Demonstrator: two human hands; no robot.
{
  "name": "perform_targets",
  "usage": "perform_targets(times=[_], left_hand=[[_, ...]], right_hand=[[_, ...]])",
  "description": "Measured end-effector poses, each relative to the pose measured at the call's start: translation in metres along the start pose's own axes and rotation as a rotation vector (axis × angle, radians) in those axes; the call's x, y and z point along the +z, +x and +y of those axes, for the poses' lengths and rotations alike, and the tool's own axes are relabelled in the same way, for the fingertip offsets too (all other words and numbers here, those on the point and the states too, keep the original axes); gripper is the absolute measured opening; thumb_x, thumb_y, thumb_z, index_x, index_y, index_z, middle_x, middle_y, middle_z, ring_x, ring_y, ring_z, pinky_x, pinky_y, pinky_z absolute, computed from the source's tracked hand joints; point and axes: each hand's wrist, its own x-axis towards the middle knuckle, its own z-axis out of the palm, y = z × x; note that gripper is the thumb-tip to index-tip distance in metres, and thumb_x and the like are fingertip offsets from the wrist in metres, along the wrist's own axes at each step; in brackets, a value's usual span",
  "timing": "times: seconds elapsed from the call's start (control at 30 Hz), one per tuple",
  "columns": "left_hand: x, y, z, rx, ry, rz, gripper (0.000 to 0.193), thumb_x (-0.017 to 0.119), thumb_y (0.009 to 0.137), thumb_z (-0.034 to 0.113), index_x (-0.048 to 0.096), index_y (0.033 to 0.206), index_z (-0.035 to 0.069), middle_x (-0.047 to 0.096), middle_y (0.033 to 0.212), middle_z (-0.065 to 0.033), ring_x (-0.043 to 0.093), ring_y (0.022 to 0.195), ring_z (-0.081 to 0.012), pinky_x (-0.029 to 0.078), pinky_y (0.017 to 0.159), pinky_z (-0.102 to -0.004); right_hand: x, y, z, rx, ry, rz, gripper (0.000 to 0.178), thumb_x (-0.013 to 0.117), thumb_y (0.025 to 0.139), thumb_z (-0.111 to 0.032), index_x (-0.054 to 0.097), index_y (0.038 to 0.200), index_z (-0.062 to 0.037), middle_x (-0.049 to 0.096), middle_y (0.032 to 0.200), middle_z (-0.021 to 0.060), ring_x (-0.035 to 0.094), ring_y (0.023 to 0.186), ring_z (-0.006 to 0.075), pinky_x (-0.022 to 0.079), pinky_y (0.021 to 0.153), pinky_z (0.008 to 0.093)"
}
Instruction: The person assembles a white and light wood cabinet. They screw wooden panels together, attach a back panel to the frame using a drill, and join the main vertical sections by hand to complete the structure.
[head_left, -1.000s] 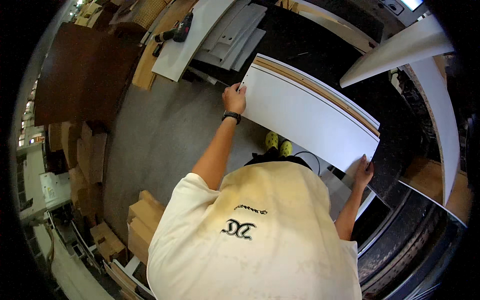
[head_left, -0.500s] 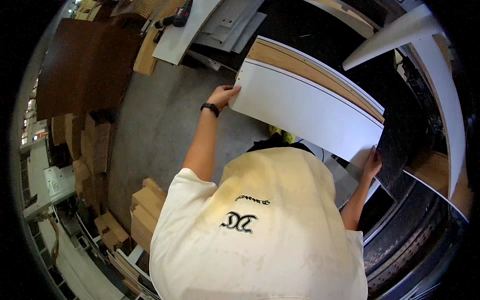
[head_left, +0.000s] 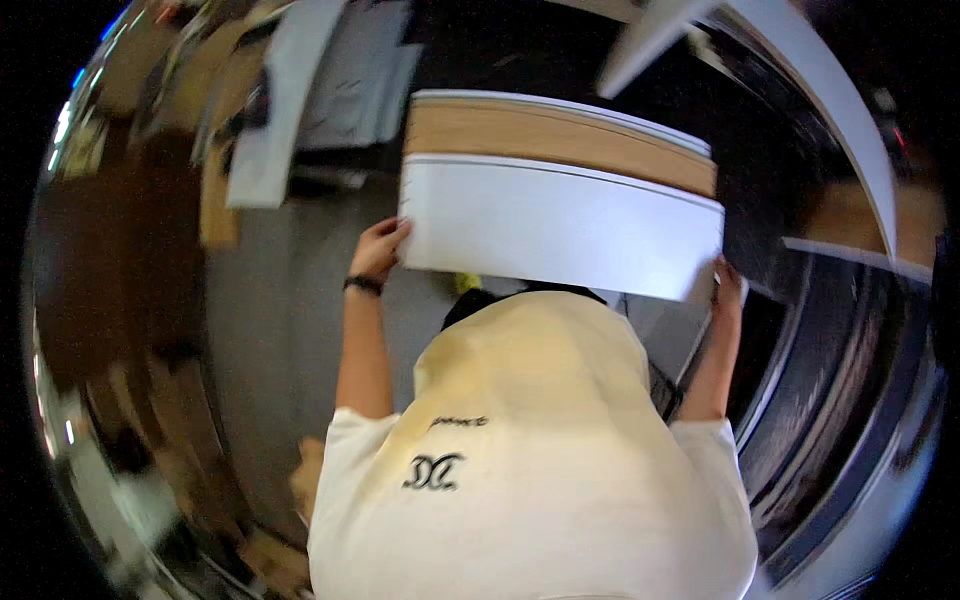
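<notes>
A long panel stack (head_left: 560,222) spans the space in front of my chest. Its near board is white, with a bare wood-coloured strip (head_left: 560,136) and a thin white edge behind it. My left hand (head_left: 378,248) is closed on the left end, thumb at the edge, and a dark band circles that wrist. At the right end my right hand (head_left: 728,284) grips the lower corner. Its fingers are partly hidden by the board. Both arms reach forward, holding the stack off the floor.
White and grey panels (head_left: 355,80) lie at the far left, near a blurred dark tool (head_left: 256,105). A large brown sheet (head_left: 120,270) is at the left. White curved-looking boards (head_left: 820,100) rise at the far right, above dark rails (head_left: 815,370). Grey floor (head_left: 270,330) shows at left.
The surroundings have swung around as my body turned rightward. The panel stack stays in both hands and now lies more level across the view, further left. Blur has increased.
</notes>
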Motion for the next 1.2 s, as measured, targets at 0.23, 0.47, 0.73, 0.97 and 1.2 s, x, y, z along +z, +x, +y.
perform_targets(times=[0.23,0.47,0.73,0.97,1.2], left_hand=[[-0.005,0.03,-0.016,0.041,0.019,-0.09,0.056,0.072,0.09,0.021,0.051,0.133,-0.007,0.061,0.125,-0.0149,0.06,0.112,-0.0235,0.05,0.09,-0.0344],[-0.035,0.047,-0.023,0.056,-0.028,-0.11,0.04,0.072,0.091,0.024,0.061,0.122,0.001,0.07,0.095,-0.0026,0.053,0.056,-0.0057,0.033,0.041,-0.0219],[-0.035,0.043,-0.043,0.156,-0.058,-0.077,0.052,0.074,0.089,0.018,0.055,0.129,-0.009,0.064,0.121,-0.0149,0.063,0.103,-0.0215,0.05,0.09,-0.0325],[0.035,0.027,-0.01,0.376,0.115,0.217,0.05,0.078,0.085,0.021,0.062,0.12,-0.011,0.067,0.114,-0.0157,0.063,0.098,-0.0198,0.049,0.086,-0.0306],[0.082,0.066,-0.027,0.694,0.481,0.493,0.055,0.068,0.087,0.033,0.059,0.129,-0.001,0.054,0.126,-0.0228,0.049,0.12,-0.0357,0.04,0.102,-0.0445]], right_hand=[[-0.003,-0.064,-0.031,0.156,0.363,0.005,0.05,0.071,0.091,-0.032,0.059,0.127,0.0018,0.064,0.117,0.0078,0.059,0.106,0.0186,0.047,0.091,0.0324],[0.025,-0.134,-0.083,0.093,0.439,0.006,0.036,0.068,0.093,-0.025,0.065,0.119,-0.0006,0.068,0.105,0.0055,0.063,0.095,0.0156,0.05,0.084,0.0286],[0.017,-0.11,-0.06,0.113,0.044,0.109,0.045,0.071,0.089,-0.034,0.066,0.118,0.0,0.068,0.112,0.0074,0.063,0.094,0.0196,0.044,0.091,0.0327],[0.051,-0.012,-0.026,-0.358,-0.319,0.23,0.037,0.073,0.087,-0.029,0.066,0.1,0.0047,0.065,0.089,0.0113,0.058,0.082,0.0223,0.046,0.075,0.0331],[0.065,0.035,-0.019,-0.767,-0.655,0.424,0.036,0.074,0.086,-0.028,0.069,0.102,0.0036,0.065,0.105,0.0239,0.059,0.104,0.039,0.048,0.09,0.0449]])
